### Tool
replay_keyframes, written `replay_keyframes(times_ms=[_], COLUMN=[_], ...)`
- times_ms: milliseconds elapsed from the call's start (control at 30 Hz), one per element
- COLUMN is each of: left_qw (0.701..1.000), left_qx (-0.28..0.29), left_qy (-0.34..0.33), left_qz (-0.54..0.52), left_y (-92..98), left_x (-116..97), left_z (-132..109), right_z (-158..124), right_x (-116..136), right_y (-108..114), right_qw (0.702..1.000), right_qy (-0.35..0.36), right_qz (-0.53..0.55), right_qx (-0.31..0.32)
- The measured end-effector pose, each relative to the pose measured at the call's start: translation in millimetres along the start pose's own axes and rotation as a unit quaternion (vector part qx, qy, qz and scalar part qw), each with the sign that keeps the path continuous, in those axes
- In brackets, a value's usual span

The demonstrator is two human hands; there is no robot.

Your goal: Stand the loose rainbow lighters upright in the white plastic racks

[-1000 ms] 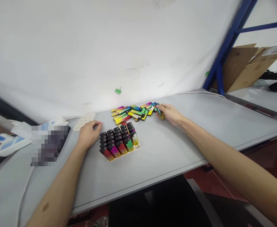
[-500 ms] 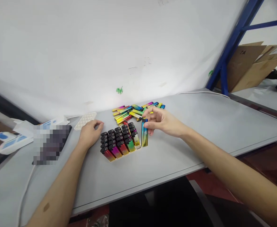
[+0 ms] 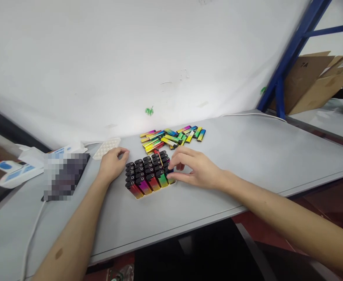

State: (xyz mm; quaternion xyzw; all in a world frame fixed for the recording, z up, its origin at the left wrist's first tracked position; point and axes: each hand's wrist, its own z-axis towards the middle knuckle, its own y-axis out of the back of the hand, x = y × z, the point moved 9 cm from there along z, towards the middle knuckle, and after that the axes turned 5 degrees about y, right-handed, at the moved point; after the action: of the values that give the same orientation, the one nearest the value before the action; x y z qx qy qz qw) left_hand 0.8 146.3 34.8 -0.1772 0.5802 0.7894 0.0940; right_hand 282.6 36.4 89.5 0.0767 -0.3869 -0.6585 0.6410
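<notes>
My right hand (image 3: 195,168) is at the front right corner of a block of upright lighters (image 3: 152,181), which have black tops and shiny coloured bodies. Its thumb and fingers close round a blue-and-yellow lighter (image 3: 171,180) standing in that corner, mostly covered by the fingers. One lighter with a red end (image 3: 156,151) leans at the back of the block. Left of the block, my left hand (image 3: 113,166) rests on the table, fingers loosely bent and thumb apart, with nothing in it. Behind the block lies a loose pile of lighters (image 3: 167,137).
A pale tray with small cells (image 3: 108,144) lies beyond my left hand. Further left are a pixelated dark flat object (image 3: 80,171) with a white cable (image 3: 32,234) and a white-and-blue box (image 3: 19,173). A blue frame (image 3: 280,93) and cardboard boxes (image 3: 308,84) stand at right.
My right hand has moved left and brought the blue-and-yellow lighter from beside the block into its front right corner. The left hand stays put. The view has shifted slightly.
</notes>
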Motion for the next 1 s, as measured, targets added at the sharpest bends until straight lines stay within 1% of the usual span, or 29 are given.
replay_keyframes(times_ms=[133, 233, 367, 500, 667, 733, 800, 867, 900, 1000], left_qw=[1.000, 1.000, 1.000, 1.000, 1.000, 1.000, 1.000, 1.000, 1.000, 1.000], left_qx=[0.000, 0.003, 0.004, 0.000, -0.002, -0.002, -0.003, -0.001, 0.000, 0.002], left_qy=[-0.003, 0.003, 0.010, 0.004, 0.002, 0.003, 0.003, 0.004, 0.005, 0.004], left_qz=[0.000, 0.006, 0.013, 0.011, 0.012, 0.014, 0.013, 0.011, 0.010, 0.008], left_y=[0.4, 0.0, -0.2, 1.1, 1.5, 1.2, 1.1, 0.9, 0.9, 1.3], left_x=[-1, 0, 1, 0, -1, 0, 0, 0, 0, -1], left_z=[0, 0, 0, 0, 0, 0, 1, 1, 1, 0], right_z=[-1, 0, 1, 0, 0, 0, 0, -3, -5, -11], right_x=[-7, -6, -6, -10, -8, -7, -10, -21, -29, -50], right_y=[5, 6, 7, 8, 1, 0, 0, -6, -14, -42], right_qw=[1.000, 1.000, 0.999, 0.999, 0.998, 0.999, 0.999, 0.996, 0.992, 0.974], right_qy=[-0.017, -0.014, -0.019, -0.033, -0.034, -0.031, -0.041, -0.075, -0.101, -0.163], right_qz=[0.012, 0.022, 0.029, 0.024, 0.029, 0.019, 0.025, 0.056, 0.074, 0.115], right_qx=[-0.013, -0.013, 0.001, 0.015, 0.046, 0.034, 0.007, 0.002, 0.018, 0.112])
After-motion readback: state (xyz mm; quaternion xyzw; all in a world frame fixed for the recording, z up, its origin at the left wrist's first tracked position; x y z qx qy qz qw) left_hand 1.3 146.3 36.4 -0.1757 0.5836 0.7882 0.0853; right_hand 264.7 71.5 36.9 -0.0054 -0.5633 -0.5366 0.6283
